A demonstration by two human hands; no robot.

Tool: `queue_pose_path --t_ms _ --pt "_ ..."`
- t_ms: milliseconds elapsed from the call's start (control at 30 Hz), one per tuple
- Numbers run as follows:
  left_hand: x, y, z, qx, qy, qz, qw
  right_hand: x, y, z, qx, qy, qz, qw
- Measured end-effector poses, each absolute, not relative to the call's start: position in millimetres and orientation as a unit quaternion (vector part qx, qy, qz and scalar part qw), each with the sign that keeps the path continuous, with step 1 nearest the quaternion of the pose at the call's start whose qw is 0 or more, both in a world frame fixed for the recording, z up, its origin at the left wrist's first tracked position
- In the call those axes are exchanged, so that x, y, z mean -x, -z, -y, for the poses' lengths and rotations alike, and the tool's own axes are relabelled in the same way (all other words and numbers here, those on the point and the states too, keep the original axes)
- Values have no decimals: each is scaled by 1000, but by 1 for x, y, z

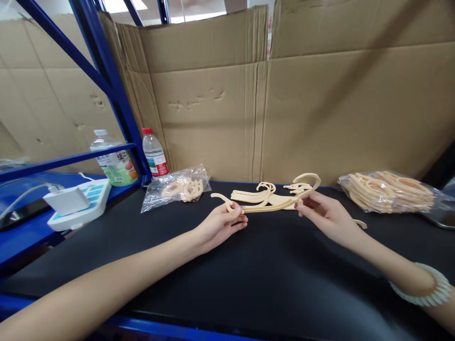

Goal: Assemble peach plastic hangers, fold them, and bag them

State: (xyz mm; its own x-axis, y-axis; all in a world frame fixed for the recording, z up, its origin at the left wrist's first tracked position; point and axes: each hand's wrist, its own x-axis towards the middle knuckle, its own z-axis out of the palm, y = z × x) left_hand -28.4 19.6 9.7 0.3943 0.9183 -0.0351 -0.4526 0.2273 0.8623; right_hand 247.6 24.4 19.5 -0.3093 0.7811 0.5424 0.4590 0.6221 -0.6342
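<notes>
A hanger (pixel 269 208) is pinched by the left hand (pixel 223 223) and the right hand (pixel 327 215), set apart, over a black table (pixel 270 274). More hangers (pixel 247 196) are laid just behind the hands. Bottles (pixel 155 158) are stood by a blue frame (pixel 105 80). The back is closed off by cardboard (pixel 209 109).

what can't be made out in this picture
All in the head view:
Held cream piece: gripped parts, covered by the left hand and right hand.
Curved cream piece: its other end, behind the right arm.
Grey object: full shape, cut off by the right edge.
Red-capped bottle: label's fine print, too small.
</notes>
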Motion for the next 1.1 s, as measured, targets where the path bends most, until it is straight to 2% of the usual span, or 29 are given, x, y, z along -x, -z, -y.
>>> queue_pose_path --t_ms 233,1100 --pt "28 -11 -20 -382 -478 -279 740 -249 -20 -23 396 -128 803 427" --pt "26 -11 -18 -386 -501 -340 696 -240 -18 -14 375 -72 818 430"
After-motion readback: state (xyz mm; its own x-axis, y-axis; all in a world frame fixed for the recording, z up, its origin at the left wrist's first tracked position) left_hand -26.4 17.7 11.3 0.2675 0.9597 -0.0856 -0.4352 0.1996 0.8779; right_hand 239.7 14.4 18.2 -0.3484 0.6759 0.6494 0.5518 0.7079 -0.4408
